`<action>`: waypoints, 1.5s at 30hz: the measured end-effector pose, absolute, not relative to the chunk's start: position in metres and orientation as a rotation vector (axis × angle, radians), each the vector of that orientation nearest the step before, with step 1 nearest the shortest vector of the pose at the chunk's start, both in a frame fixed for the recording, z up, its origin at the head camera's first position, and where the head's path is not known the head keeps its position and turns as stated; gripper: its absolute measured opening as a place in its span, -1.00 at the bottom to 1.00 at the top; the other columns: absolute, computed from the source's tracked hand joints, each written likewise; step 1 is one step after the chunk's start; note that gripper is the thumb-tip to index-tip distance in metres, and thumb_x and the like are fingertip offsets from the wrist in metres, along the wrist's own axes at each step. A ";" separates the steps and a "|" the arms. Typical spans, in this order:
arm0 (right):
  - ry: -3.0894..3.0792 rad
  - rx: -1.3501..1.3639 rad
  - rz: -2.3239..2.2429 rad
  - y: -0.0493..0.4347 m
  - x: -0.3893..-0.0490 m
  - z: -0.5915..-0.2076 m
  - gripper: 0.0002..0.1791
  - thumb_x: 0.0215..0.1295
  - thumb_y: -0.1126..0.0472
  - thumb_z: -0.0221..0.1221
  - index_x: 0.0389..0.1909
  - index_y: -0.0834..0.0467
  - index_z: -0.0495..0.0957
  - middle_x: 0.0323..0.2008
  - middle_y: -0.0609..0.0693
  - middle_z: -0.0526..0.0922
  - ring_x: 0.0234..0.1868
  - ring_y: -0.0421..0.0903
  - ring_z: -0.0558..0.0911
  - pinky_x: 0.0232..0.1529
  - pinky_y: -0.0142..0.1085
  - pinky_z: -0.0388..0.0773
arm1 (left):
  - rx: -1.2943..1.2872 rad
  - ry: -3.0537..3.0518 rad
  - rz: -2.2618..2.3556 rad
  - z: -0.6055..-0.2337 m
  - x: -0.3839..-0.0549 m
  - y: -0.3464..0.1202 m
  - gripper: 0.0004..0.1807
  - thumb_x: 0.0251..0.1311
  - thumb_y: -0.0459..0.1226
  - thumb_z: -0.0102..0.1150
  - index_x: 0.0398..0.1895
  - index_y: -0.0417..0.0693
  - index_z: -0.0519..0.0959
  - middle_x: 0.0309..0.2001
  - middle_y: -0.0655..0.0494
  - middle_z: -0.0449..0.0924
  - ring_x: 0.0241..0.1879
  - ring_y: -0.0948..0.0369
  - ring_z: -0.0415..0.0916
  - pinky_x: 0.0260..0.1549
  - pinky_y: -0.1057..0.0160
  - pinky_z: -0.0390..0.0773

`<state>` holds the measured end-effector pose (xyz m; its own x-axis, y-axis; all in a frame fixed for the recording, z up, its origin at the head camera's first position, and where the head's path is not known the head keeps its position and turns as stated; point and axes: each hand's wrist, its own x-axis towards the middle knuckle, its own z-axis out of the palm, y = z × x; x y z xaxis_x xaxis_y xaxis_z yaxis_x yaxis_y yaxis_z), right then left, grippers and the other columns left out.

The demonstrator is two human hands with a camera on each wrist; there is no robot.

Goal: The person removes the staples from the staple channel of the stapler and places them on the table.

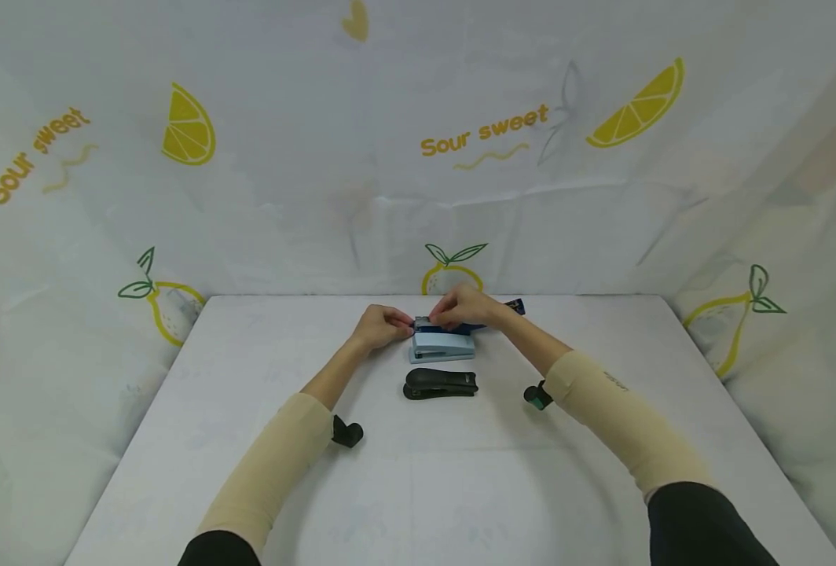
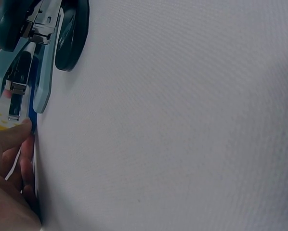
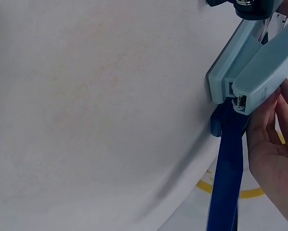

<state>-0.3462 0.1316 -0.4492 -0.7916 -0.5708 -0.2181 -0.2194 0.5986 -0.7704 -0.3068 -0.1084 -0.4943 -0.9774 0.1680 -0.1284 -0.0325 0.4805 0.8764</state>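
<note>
We seem to be loading the opened dark-blue stapler beneath our right fingers, whose grip we cannot tell, while our left fingers pinch its end, and closing it next calls for steadiness.

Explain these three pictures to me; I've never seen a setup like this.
No robot here: just a person's bare left hand and right hand. The wide picture comes from a camera worn on the head; the other two come from cameras worn on each wrist. On the white table are three staplers: a black stapler nearest the person, a light blue stapler beyond it, and a dark blue stapler, swung open, farthest away. The left hand pinches the end of the dark blue stapler; the right hand's fingers are at its body, but whether they grip anything is hidden.
</note>
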 end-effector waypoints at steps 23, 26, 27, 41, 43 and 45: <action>2.319 -0.563 -0.976 0.126 -0.346 -0.440 -0.67 0.57 0.19 0.27 0.15 0.33 0.75 0.18 0.19 0.80 0.08 -0.08 0.70 0.02 -0.31 0.68 | 0.132 2.535 1.491 -0.495 -0.307 -0.110 -0.78 0.34 -0.33 0.47 0.00 -0.19 0.81 -0.20 -0.05 0.83 -0.25 0.24 0.60 -0.12 0.39 0.46; 2.277 -0.498 -1.014 0.125 -0.347 -0.438 -0.67 0.57 0.22 0.27 0.15 0.37 0.74 0.18 0.19 0.80 0.03 -0.12 0.66 0.00 -0.34 0.64 | 0.139 2.537 1.483 -0.495 -0.307 -0.109 -0.78 0.34 -0.33 0.46 0.00 -0.19 0.80 -0.20 -0.05 0.83 -0.25 0.23 0.60 -0.12 0.39 0.47; 2.265 -0.479 -1.026 0.124 -0.347 -0.437 -0.67 0.57 0.22 0.27 0.15 0.38 0.74 0.17 0.19 0.80 0.01 -0.13 0.65 -0.01 -0.34 0.63 | 0.141 2.539 1.482 -0.495 -0.307 -0.109 -0.78 0.34 -0.33 0.46 0.00 -0.19 0.80 -0.19 -0.05 0.83 -0.25 0.24 0.60 -0.12 0.39 0.47; 2.255 -0.404 -1.087 0.119 -0.343 -0.436 -0.67 0.57 0.26 0.25 0.16 0.41 0.72 0.23 0.25 0.76 0.07 -0.11 0.68 0.00 -0.36 0.64 | 0.138 2.530 1.491 -0.497 -0.308 -0.110 -0.78 0.34 -0.33 0.46 0.00 -0.19 0.80 -0.17 -0.07 0.84 -0.24 0.23 0.62 -0.09 0.37 0.49; 2.269 -0.418 -1.081 0.120 -0.342 -0.436 -0.67 0.57 0.26 0.24 0.15 0.41 0.71 0.22 0.24 0.77 0.05 -0.13 0.68 -0.01 -0.38 0.65 | 0.136 2.533 1.492 -0.497 -0.309 -0.109 -0.78 0.34 -0.33 0.46 0.00 -0.19 0.80 -0.18 -0.06 0.84 -0.24 0.23 0.62 -0.10 0.38 0.49; 2.286 -0.421 -1.079 0.122 -0.341 -0.436 -0.67 0.58 0.24 0.24 0.15 0.40 0.72 0.07 0.17 0.82 -0.08 -0.18 0.68 -0.09 -0.41 0.64 | 0.134 2.535 1.493 -0.497 -0.309 -0.108 -0.78 0.34 -0.33 0.46 0.00 -0.19 0.81 -0.18 -0.06 0.83 -0.25 0.24 0.60 -0.12 0.39 0.48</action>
